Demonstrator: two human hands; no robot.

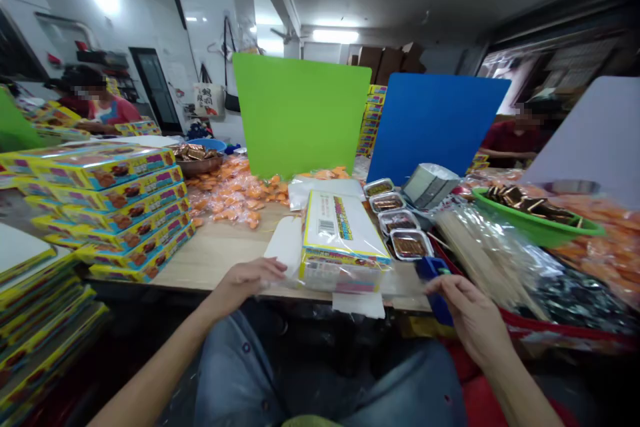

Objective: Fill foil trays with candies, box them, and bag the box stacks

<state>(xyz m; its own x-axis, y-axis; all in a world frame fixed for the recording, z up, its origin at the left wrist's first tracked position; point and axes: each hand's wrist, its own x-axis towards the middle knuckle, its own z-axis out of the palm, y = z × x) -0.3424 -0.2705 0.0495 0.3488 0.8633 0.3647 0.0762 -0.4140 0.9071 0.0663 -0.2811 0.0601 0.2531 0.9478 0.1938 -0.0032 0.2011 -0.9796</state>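
A yellow-and-white printed carton (345, 227) lies in front of me, with clear plastic wrap (320, 280) loose around its near end. At its left, my left hand (250, 277) pinches a corner of the wrap, fingers close together. My right hand (467, 310) is at a blue tape dispenser (434, 290) by the table's front edge. Its fingers are bent together over the dispenser's right side; what they pinch is too small to tell. White card (360, 305) sticks out from under the carton's near end, over the table edge.
Stacked cartons (135, 213) stand at left, orange wrapped pieces (230, 193) behind. On the right are small foil-like trays (410, 245), wooden sticks (480, 253) and a green basin (540, 223). Green (305, 113) and blue (435, 123) upright panels close off the back. Other people sit farther away.
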